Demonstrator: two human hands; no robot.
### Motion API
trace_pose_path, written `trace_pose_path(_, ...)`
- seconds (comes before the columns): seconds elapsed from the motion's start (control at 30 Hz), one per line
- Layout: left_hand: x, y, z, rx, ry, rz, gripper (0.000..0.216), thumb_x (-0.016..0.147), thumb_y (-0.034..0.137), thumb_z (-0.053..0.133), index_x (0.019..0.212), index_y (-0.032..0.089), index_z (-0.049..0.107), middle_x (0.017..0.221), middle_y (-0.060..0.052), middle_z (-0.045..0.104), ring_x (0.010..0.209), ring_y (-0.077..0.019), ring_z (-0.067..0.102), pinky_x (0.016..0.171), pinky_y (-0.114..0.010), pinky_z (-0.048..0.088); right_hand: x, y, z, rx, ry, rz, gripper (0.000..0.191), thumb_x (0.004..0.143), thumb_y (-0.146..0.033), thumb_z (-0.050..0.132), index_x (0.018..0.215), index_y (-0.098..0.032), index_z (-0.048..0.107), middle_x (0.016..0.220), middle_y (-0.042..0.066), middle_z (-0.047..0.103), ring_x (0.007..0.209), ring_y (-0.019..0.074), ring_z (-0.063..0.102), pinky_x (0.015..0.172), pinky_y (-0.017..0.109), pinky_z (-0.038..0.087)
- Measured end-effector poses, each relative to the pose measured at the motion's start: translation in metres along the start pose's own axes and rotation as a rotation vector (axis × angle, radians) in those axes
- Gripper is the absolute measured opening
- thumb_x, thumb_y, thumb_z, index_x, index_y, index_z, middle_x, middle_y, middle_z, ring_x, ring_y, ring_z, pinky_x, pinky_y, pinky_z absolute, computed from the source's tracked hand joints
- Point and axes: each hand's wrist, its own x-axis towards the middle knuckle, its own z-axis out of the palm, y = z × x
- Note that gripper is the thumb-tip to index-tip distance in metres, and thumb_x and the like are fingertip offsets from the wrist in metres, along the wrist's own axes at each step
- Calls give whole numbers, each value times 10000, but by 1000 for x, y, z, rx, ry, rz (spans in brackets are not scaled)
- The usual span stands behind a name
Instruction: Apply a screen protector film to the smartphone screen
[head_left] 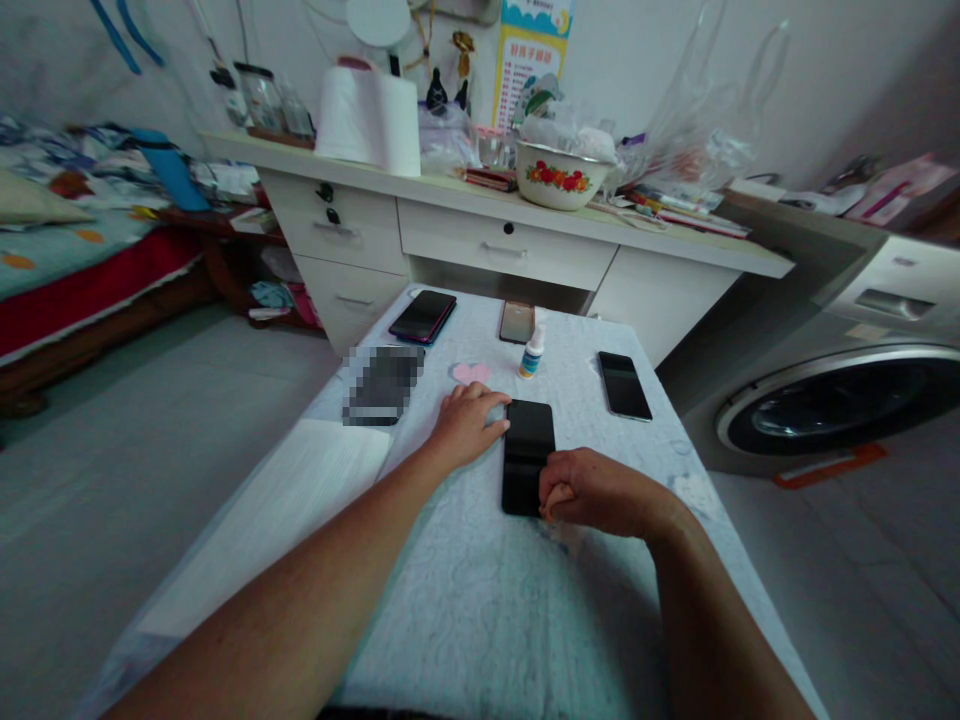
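A black phone (527, 450) lies screen up in the middle of the white-covered table (480, 600). My left hand (466, 425) rests on the cloth with its fingertips against the phone's upper left edge, fingers bent. My right hand (600, 492) is closed at the phone's lower right corner, pinching something small and pale that I cannot make out.
Other phones lie around: one dark (423, 316) at far left, one brownish (517, 322) at the far middle, one black (625, 385) at right. A small dropper bottle (532, 352), a pink heart (471, 373), white sheets (300, 500). Desk (502, 245) behind, washing machine (840, 400) right, bed (67, 250) left.
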Motion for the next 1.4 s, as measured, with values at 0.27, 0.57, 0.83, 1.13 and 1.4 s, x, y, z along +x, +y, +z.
trace_pose_path(0.27, 0, -1, 1, 11, 10, 2, 383, 837, 381, 576, 1210, 306, 610, 1159, -45, 577, 1095, -264, 497, 946, -399, 384, -7, -3, -4, -61, 16, 84, 231, 658, -31, 500, 661, -166, 688, 720, 18, 656, 622, 109, 534, 582, 218, 354)
trace_pose_path(0.57, 0, -2, 2, 7, 10, 7, 383, 834, 378, 585, 1208, 299, 613, 1161, -51, 575, 1095, -261, 499, 947, -397, 388, -10, 2, -5, -80, 54, 134, 221, 633, -56, 490, 640, -169, 680, 697, 20, 644, 591, 108, 515, 547, 220, 326)
trace_pose_path(0.83, 0, 0, 0, 4, 6, -2, 383, 834, 370, 584, 1210, 302, 612, 1153, -46, 577, 1090, -258, 500, 950, -393, 385, -4, 2, -6, 42, 160, 22, 176, 700, -68, 545, 742, -169, 683, 783, 15, 655, 689, 123, 560, 667, 230, 407)
trace_pose_path(1.13, 0, -2, 2, 4, 16, 8, 385, 831, 384, 580, 1206, 303, 613, 1160, -44, 579, 1089, -259, 497, 943, -394, 387, 12, 3, 7, 59, 185, -5, 148, 718, -62, 576, 751, -162, 680, 780, 10, 630, 696, 117, 555, 666, 224, 400)
trace_pose_path(1.4, 1, -1, 1, 6, 6, -4, 383, 830, 373, 588, 1207, 311, 612, 1153, -43, 576, 1094, -260, 496, 949, -396, 387, 18, 6, 9, 7, 357, 66, 140, 763, -84, 574, 780, -163, 687, 825, 24, 617, 723, 122, 550, 673, 233, 384)
